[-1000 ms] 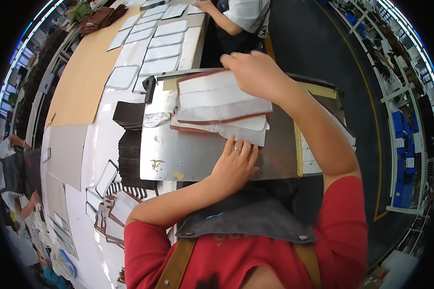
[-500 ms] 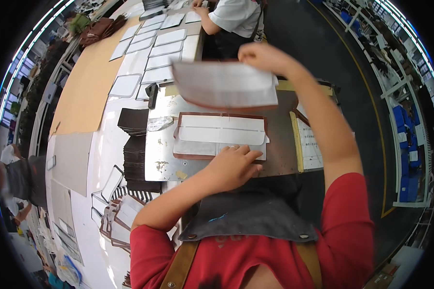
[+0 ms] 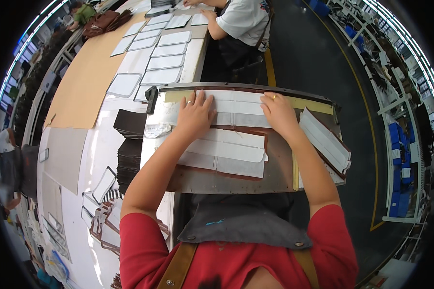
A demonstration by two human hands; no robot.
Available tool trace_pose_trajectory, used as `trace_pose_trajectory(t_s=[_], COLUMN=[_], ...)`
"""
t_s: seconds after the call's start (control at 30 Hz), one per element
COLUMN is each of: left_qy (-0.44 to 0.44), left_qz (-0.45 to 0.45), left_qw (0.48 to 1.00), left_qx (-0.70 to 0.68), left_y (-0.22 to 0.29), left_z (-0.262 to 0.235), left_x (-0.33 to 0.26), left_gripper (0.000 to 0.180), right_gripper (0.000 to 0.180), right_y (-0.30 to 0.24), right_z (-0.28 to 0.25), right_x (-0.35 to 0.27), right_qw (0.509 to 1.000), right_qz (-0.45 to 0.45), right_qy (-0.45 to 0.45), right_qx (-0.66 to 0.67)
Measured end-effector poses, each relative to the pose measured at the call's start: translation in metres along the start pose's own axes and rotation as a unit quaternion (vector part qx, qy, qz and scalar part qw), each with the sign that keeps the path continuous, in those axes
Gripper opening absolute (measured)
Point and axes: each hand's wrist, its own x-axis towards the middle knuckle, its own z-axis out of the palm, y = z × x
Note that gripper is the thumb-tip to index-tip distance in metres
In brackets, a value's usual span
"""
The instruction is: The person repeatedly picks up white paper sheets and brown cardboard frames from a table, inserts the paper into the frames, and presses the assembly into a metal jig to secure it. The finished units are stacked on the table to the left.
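Observation:
My left hand lies flat with fingers spread on the left end of a white and grey panel with brown edges. On that panel's right end rests my right hand, palm down and fingers stretched out. The panel sits along the far edge of a metal plate. Nearer to me is a second panel of the same kind, slightly turned, its upper left part under my left wrist. A third such panel lies slanted at the plate's right side, beyond my right forearm.
A dark bar runs along the plate's far edge. Left of the plate stand stacks of dark pieces and a pile of brown-edged parts. White panels lie in rows on the long table. A co-worker stands at the far side.
The panel that my right hand held raised now lies flat at the plate's far edge. My left hand has moved from the near panel onto it. The near panel has turned slightly.

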Motion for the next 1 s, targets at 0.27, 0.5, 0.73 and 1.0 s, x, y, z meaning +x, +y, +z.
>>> trace_pose_trajectory(t_s=[0.27,0.5,0.73,1.0], left_qy=[0.020,0.069,0.040,0.040], left_qz=[0.001,0.014,0.010,0.024], left_qw=[1.000,0.998,0.998,0.998], left_qx=[-0.018,0.002,-0.052,-0.044], left_y=[-0.001,0.000,0.002,0.003], left_z=[0.004,0.002,-0.005,-0.010], left_x=[0.004,0.004,0.005,0.003], left_gripper=[0.044,0.043,0.039,0.038], right_gripper=[0.038,0.036,0.039,0.043], right_y=[-0.003,-0.014,-0.019,-0.027], right_z=[0.006,0.009,0.007,0.009], right_x=[-0.011,-0.010,-0.012,-0.012], right_qw=[0.996,0.997,0.994,0.990], right_qz=[-0.010,0.000,-0.027,-0.023], right_qy=[-0.008,0.026,0.023,0.010], right_qx=[-0.093,-0.075,-0.103,-0.140])
